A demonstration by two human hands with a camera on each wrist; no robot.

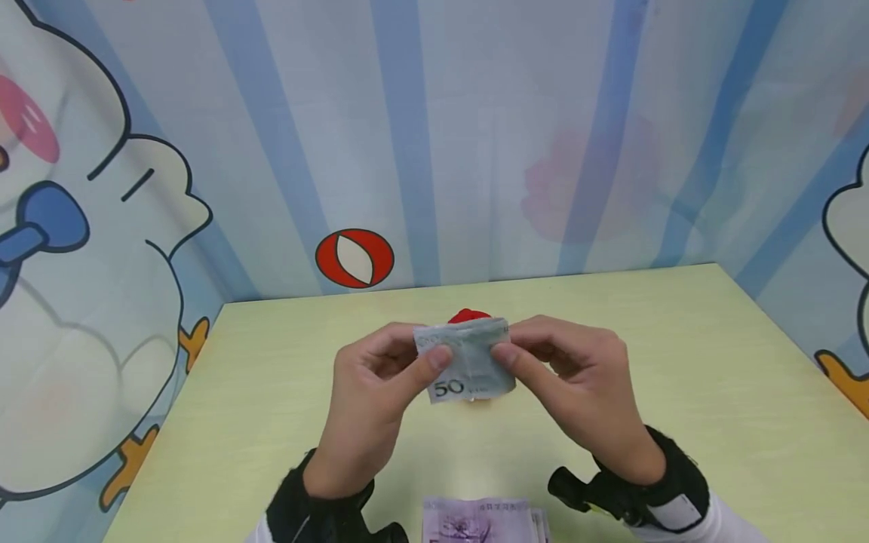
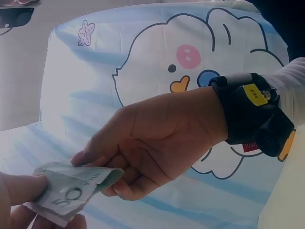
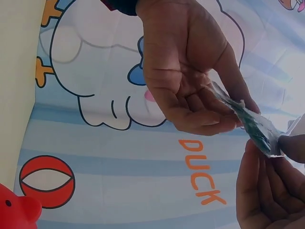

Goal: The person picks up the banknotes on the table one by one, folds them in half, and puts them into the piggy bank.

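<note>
Head view shows the left grip and right grip pinching opposite sides of the folded banknote above the bench; it is probably light, limp and easily creased, best held gently by those edges.

From above, the head camera is looking forward and down over the table, taking in the backdrop from farthest off. Close in, the left wrist camera is facing the right hand; the right wrist camera is facing the left hand, its picture lying sideways. All three are sharing the banknote; head and right wrist are sharing the printed ball.
</note>
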